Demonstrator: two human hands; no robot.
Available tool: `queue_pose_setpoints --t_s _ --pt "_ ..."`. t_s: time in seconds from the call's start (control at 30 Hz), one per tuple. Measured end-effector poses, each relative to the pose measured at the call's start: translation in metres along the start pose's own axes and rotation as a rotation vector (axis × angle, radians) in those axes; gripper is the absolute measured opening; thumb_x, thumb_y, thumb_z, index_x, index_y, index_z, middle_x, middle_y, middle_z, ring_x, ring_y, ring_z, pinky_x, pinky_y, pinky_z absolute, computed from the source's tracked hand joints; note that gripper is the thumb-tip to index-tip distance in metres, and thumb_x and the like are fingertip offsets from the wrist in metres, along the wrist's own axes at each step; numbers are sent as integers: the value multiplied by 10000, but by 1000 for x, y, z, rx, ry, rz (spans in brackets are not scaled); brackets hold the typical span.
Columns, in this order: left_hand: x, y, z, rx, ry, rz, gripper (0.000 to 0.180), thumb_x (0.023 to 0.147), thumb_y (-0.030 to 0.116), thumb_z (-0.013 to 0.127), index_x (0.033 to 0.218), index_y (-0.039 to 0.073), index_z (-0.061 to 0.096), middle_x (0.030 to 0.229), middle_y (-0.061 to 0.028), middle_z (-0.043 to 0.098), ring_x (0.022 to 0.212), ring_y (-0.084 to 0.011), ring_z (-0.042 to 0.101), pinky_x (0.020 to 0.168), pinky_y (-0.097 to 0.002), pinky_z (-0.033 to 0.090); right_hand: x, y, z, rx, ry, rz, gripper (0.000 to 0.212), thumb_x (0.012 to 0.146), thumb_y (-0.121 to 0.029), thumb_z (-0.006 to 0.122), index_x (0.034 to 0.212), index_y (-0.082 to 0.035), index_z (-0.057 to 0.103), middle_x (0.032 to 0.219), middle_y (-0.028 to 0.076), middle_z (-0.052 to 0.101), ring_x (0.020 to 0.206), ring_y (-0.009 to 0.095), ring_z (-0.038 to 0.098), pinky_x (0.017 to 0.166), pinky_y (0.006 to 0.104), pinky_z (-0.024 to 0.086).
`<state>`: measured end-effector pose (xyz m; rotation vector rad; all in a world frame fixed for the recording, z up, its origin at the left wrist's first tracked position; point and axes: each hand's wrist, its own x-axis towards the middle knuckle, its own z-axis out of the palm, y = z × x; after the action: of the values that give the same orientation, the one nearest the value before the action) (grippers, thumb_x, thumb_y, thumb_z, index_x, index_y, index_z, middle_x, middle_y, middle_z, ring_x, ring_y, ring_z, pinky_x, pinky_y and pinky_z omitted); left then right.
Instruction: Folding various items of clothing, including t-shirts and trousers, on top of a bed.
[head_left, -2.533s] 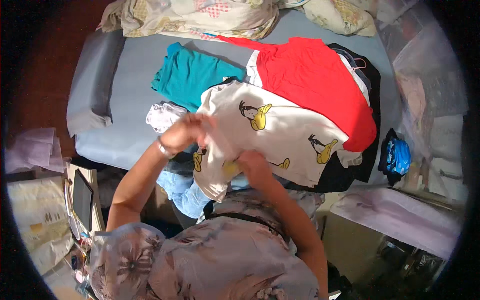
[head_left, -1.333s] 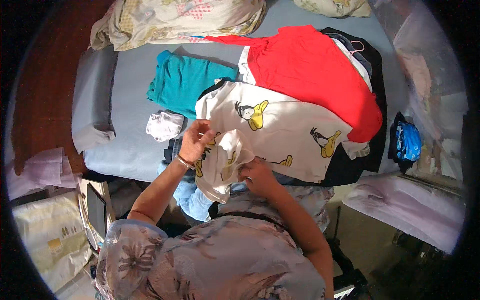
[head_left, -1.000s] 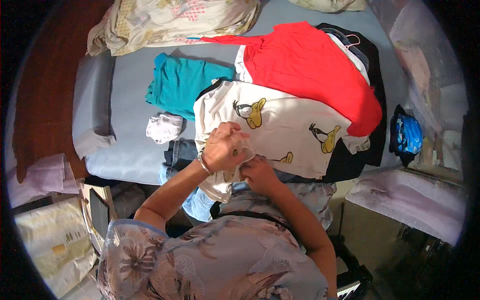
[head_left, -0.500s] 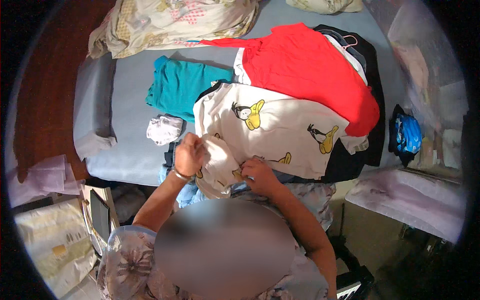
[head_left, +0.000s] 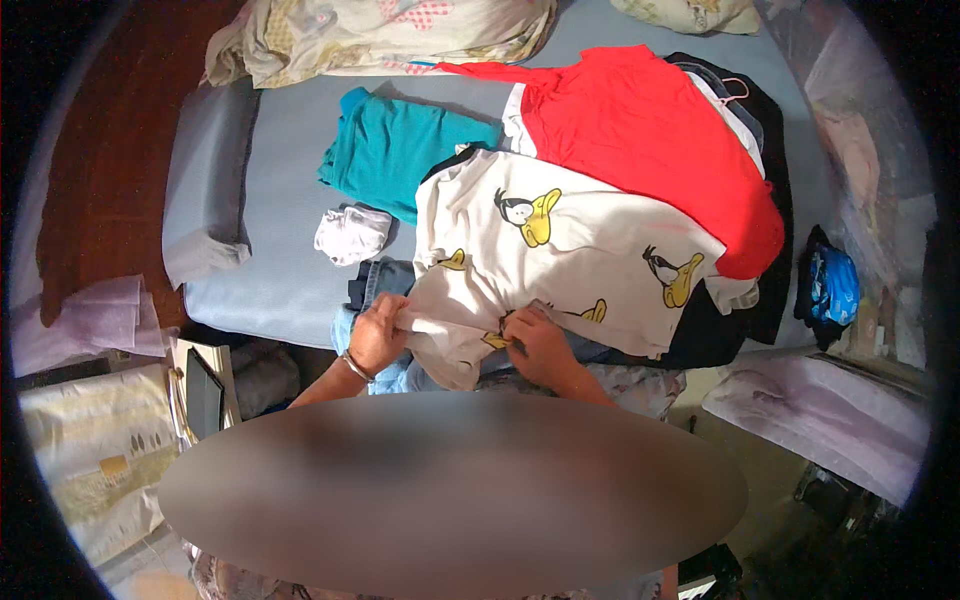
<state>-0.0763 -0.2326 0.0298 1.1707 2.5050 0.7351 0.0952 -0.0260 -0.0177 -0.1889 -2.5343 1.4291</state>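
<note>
A white T-shirt printed with yellow-billed cartoon ducks lies spread at the near edge of the bed, a dark band at its far left corner. My left hand, with a bracelet at the wrist, is closed on the shirt's near left edge. Farther right, my right hand pinches the cloth beside a printed duck. Between the two hands the fabric is pulled fairly taut, and a flap of it hangs toward me. Blue denim shows from under the shirt on the left.
A red garment overlaps black clothing with a pink hanger. Left of them lie a folded teal garment and a small white bundled cloth. A patterned blanket covers the far bed; a blue package sits at right.
The shirt's bunched left corner has been opened out flatter, showing another duck print. My left hand has moved slightly nearer me within the scene, and the whole view has shifted.
</note>
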Motion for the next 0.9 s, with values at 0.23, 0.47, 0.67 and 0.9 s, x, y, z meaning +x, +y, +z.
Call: queue_pose_setpoints --t_s 0.23,0.47,0.67,0.9 --pt "-9 6 -16 -62 109 145 231 590 -89 500 780 22 567 791 -144 546 709 -319 570 611 -345 489 9 -21 -1 -168 -119 -14 243 594 -66 631 822 -86 550 904 90 538 866 294 511 729 384 423" --pt "-12 6 -8 41 58 -35 228 555 -63 541 768 15 513 775 -132 524 691 -330 553 582 -351 477 13 -37 11 -497 -151 -400 355 703 -177 534 1056 -166 572 1024 85 497 872 256 512 720 390 402" --pt "-7 14 -24 112 186 27 299 551 -35 573 832 32 495 707 -117 506 712 -339 552 578 -385 472 13 -36 8 -438 -159 -294 130 695 -150 532 814 -115 569 863 67 542 790 242 532 667 364 412" --pt "73 31 -67 -260 72 -48 273 623 -38 540 891 8 570 882 -93 594 742 -193 581 637 -297 465 21 -29 -33 224 146 156 111 737 -75 571 823 -23 524 814 93 571 731 224 573 658 296 455"
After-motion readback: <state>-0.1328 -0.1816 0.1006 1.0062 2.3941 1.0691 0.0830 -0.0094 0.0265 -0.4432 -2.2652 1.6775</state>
